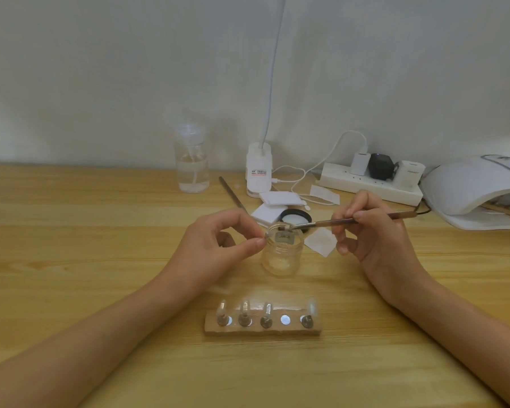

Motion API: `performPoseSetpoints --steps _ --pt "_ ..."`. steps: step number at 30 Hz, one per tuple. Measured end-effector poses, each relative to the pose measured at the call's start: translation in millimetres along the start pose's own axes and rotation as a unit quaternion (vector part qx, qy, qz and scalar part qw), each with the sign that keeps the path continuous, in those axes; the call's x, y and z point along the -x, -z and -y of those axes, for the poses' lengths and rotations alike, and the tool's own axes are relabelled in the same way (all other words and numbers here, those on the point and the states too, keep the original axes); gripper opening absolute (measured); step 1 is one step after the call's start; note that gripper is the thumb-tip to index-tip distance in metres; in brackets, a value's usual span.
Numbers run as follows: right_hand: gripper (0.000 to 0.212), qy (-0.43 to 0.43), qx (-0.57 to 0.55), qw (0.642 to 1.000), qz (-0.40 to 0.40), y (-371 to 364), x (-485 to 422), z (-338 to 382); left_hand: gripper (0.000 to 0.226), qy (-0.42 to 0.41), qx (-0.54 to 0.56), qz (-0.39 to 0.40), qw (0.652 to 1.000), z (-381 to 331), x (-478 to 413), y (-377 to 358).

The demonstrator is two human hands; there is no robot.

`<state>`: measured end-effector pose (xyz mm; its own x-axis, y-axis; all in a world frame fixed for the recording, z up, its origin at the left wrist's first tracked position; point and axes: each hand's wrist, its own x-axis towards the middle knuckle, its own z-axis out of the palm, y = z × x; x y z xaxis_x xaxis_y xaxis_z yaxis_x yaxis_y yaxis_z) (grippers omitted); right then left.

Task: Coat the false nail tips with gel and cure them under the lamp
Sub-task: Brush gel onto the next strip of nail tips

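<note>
The right hand (374,231) pinches a brush (351,221) between thumb and fingers; its long axis runs nearly level, bristles pointing left, handle end toward the curing lamp (471,189). The bristle tip meets a nail tip on its small stand (283,235) — held over the open glass jar (281,257) by the left hand (218,245), thumb and forefinger closed on it. Nearer, a holder block (262,326) carries four more stands upright — one socket bare.
</note>
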<state>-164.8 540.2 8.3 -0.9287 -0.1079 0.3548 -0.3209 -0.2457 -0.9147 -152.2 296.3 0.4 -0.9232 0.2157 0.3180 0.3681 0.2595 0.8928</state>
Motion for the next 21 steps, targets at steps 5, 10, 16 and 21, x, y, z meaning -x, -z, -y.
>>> performPoseSetpoints --steps 5,10,16,21 --pt "0.026 -0.012 -0.009 0.999 -0.036 -1.9 1.7 2.7 0.009 0.04 0.041 -0.039 0.998 -13.6 3.6 5.4" --pt "0.024 -0.032 -0.009 0.998 -0.056 -3.4 2.8 5.4 0.009 0.03 0.048 0.016 0.998 -41.1 10.6 13.5" --pt "0.024 -0.04 0.003 0.998 -0.055 -4.5 3.8 7.1 0.008 -0.028 -0.03 0.105 0.994 -67.1 21.4 1.5" --pt "0.026 -0.043 0.008 0.998 -0.052 -4.7 2.7 5.4 0.01 -0.096 -0.15 0.138 0.974 -59.1 39.0 -9.0"
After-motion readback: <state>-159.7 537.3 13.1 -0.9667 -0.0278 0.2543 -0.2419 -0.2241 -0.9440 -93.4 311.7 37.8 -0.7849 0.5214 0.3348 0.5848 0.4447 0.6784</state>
